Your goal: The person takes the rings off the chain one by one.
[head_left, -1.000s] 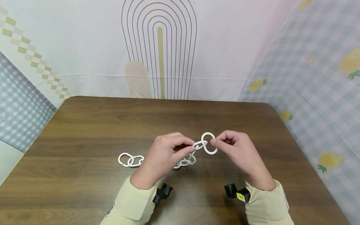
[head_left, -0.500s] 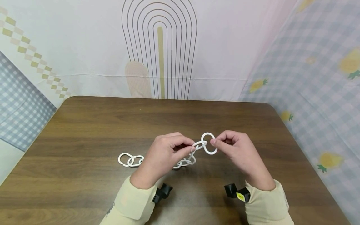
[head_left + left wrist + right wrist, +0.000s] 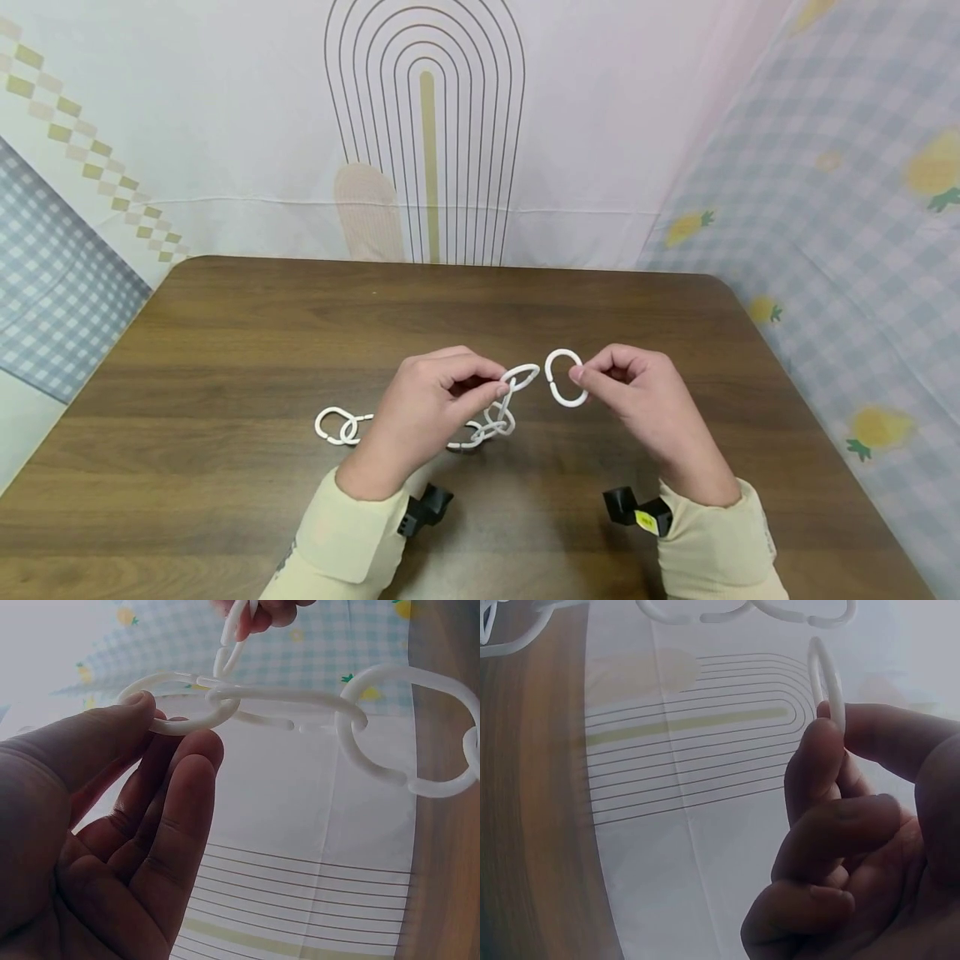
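My left hand [image 3: 431,404] pinches the end link of a white plastic chain [image 3: 500,423] between thumb and fingers. From that link the chain hangs down to the table and runs behind the hand, its far end showing at the left. In the left wrist view the held end link [image 3: 180,726] hooks into another, and small gaps show in several links. My right hand [image 3: 637,396] pinches a single loose white link [image 3: 567,393] at its right side. This link stands apart from the chain, its small gap facing left. In the right wrist view the loose link [image 3: 828,682] appears edge-on.
The brown wooden table [image 3: 420,317] lies under both hands. A white printed cloth [image 3: 600,125] hangs behind it, and a checked cloth [image 3: 862,275] with pineapples hangs at the right. Each wrist carries a black camera, the left one [image 3: 426,510] close above the table.
The link in my right hand has come off the chain's end, leaving a gap between them. My left hand has drawn slightly left with the chain, and the right slightly right.
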{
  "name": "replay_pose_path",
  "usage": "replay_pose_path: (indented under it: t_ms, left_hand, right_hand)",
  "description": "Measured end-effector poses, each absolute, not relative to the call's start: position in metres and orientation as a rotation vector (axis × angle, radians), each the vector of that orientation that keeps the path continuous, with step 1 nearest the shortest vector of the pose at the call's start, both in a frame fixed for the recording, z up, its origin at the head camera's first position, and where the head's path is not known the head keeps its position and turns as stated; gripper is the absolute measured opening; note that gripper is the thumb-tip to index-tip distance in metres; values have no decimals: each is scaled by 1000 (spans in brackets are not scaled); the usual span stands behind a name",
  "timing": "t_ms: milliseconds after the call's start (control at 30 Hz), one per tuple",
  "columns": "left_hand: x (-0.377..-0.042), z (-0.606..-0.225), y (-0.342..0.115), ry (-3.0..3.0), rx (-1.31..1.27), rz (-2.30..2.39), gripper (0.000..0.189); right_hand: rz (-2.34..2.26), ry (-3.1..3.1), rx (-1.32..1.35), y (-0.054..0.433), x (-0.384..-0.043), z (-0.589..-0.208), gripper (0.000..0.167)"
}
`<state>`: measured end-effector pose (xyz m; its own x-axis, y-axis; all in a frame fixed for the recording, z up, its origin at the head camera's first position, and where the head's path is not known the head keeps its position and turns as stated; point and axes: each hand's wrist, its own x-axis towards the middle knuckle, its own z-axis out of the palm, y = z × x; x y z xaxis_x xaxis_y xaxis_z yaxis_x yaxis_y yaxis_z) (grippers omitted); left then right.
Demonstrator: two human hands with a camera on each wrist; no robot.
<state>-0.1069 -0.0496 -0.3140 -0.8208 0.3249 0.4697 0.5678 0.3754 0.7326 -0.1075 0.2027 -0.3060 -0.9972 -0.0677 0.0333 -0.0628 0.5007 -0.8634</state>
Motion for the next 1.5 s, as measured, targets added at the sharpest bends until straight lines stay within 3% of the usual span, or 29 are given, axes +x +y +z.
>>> replay_pose_path:
  t_ms: [1500]
  left_hand:
    - [-104, -309, -50, -2410, -797, -1425, 7]
  right_hand:
    - [-1514, 2737, 76, 223, -132, -334, 27]
